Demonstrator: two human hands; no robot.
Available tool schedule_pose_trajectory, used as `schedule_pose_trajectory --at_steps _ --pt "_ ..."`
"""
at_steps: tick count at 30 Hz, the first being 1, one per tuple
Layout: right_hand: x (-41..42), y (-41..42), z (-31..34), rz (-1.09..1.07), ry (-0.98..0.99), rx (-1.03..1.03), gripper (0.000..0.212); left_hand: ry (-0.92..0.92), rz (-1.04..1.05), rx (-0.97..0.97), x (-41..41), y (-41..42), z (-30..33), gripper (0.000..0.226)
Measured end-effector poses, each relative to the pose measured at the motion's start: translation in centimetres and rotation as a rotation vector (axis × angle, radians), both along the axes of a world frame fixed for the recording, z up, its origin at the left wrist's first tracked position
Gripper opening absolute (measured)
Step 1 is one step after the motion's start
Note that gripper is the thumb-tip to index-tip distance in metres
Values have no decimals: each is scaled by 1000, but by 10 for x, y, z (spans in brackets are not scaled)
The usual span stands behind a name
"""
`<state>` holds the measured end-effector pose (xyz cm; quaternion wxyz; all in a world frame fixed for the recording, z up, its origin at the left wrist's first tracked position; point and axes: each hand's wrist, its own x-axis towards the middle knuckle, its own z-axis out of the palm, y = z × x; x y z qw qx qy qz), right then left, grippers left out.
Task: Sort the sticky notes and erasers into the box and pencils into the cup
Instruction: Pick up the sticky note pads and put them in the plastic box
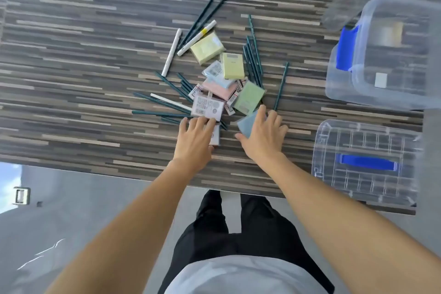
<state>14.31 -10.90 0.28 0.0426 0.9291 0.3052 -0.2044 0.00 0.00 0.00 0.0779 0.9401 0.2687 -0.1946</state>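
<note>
Resting spread on the pile's near edge, the left hand touches a wrapped eraser while the right hand pinches a blue sticky pad, probably light, stiff, best gripped by its edges.

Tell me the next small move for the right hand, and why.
Probably lift the blue sticky pad and carry it to the open clear box on the right. The right hand already grips that pad at the pile's near edge, and the box stands uncovered.
</note>
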Motion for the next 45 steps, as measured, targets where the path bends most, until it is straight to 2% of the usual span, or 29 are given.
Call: schedule_pose_trajectory --at_steps 5,10,13,16,19,20,23,25,31,45 --pt "4 4 -5 50 -13 56 101 -6 -48 8 2 5 -5 73" --pt "8 -3 3 63 8 122 93 -137 -17 -69 -1 4 4 72" --pt "13 -6 15 78 46 203 78 -226 81 -146 0 6 19 74" --pt "20 -3 24 60 107 257 63 -180 100 -87 5 12 32 79" --pt "30 2 29 83 120 222 67 -71 152 -79 18 22 42 83" --pt "34 4 29 105 121 209 69 -48 176 -88 22 26 44 79" --pt "47 10 30 168 117 192 71 -38 131 -21 34 34 47 48" --pt "54 11 30 209 100 202 68 -60 67 -8 38 35 47 42" --pt "64 17 20 339 43 201 82 -19 -139 76 41 43 33 48" --pt "62 48 -6 287 21 103 92 -40 -288 -59 51 68 8 47"
